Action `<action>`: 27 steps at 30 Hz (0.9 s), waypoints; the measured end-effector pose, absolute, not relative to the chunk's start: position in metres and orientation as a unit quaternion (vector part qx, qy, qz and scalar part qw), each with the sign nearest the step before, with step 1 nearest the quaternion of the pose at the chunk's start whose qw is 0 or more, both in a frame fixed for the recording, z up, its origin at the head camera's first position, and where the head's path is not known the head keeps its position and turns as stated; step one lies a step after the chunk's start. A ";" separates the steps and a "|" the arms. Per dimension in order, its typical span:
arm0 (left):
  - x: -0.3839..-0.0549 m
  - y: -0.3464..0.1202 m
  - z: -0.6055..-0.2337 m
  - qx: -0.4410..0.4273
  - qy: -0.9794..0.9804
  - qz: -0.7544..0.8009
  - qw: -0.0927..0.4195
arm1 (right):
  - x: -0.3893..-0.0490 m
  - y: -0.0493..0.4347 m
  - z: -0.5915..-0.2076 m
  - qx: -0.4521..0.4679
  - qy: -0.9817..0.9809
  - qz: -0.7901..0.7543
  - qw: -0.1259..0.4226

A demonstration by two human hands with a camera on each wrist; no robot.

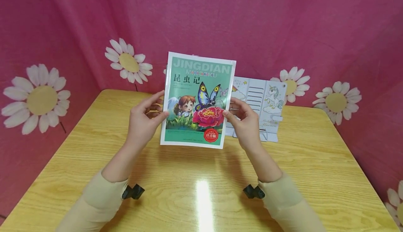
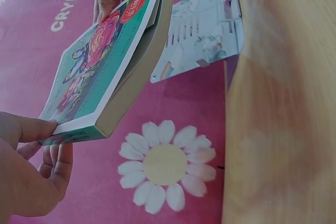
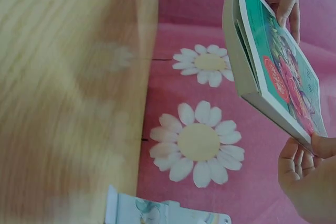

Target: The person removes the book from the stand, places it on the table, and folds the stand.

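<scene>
A thick paperback book (image 1: 189, 102) with a green, white-bordered cover is held up above the table, its front facing the head camera. My left hand (image 1: 145, 118) grips its left edge, thumb on the cover and fingers behind. On the opposite edge my right hand (image 1: 244, 122) pinches it the same way. The left wrist view shows the book's spine (image 2: 79, 135) by the left hand and the pale page block (image 2: 139, 66) along the bottom. Behind the book, a white book stand (image 1: 272, 102) with unicorn pictures and slots stands on the table, partly hidden by book and right hand.
The wooden table (image 1: 176, 179) has a bright light reflection near its front. Pink cloth (image 1: 201, 19) with large white daisies hangs around the back and sides. A small black device (image 1: 133, 191) is on the left wrist, another (image 1: 254, 191) on the right.
</scene>
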State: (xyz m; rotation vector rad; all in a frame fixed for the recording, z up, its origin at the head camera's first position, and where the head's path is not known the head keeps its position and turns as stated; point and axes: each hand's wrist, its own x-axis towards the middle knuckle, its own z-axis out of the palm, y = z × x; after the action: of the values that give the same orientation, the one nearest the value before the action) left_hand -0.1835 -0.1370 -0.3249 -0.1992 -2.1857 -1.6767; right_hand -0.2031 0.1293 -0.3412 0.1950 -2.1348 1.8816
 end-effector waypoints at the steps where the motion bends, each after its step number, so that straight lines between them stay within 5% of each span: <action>1: -0.183 -0.139 -0.327 -0.067 -0.779 -0.595 0.186 | -0.203 0.127 -0.342 0.064 -0.740 0.655 0.138; 27: -0.187 -0.174 -0.369 0.043 -0.821 -0.563 0.087 | -0.220 0.093 -0.378 0.054 -0.756 0.652 0.020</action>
State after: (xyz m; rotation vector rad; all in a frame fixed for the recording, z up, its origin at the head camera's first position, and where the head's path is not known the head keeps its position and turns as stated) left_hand -0.1868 -0.1738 -0.3695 0.1274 -2.4445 -1.6779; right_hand -0.2203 0.0929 -0.3776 0.1687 -2.3440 2.0233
